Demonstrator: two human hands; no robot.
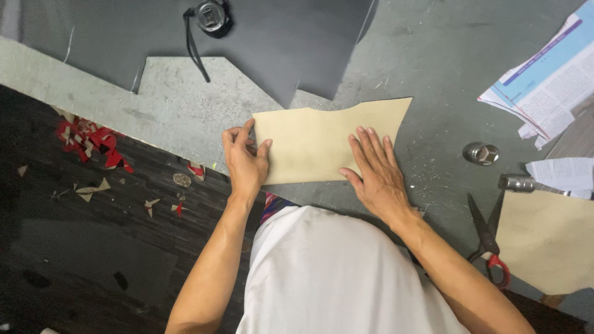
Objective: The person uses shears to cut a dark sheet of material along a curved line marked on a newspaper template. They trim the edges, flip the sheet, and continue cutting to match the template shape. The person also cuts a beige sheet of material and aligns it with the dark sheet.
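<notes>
Tan cardboard-like sheet with a wavy cut top edge (322, 145) sits flat on the grey worktable (433, 74), right at the table's near edge where it meets the dark floor. Left hand (245, 159) pinches the sheet's left edge, fingers curled over it, and right hand (376, 170) lies spread flat on the lower right part, palm down, holding nothing else. My worry: the sheet's left end is so close to the table edge that if the flat hand eases off, the piece could skid or tip toward the floor, and the pinch alone looks too light to stop it. Red-handled scissors (489, 238) lie near the right forearm with blades pointing up the table, so a careless elbow could knock them. Past the sheet is a big dark grey sheet with notched cut-outs (278, 37) carrying a black tape measure (211, 17). A metal socket-like piece (482, 153), printed papers (547, 80) and another tan sheet (547, 241) crowd the right side. Red and tan scraps (93, 145) litter the floor.
</notes>
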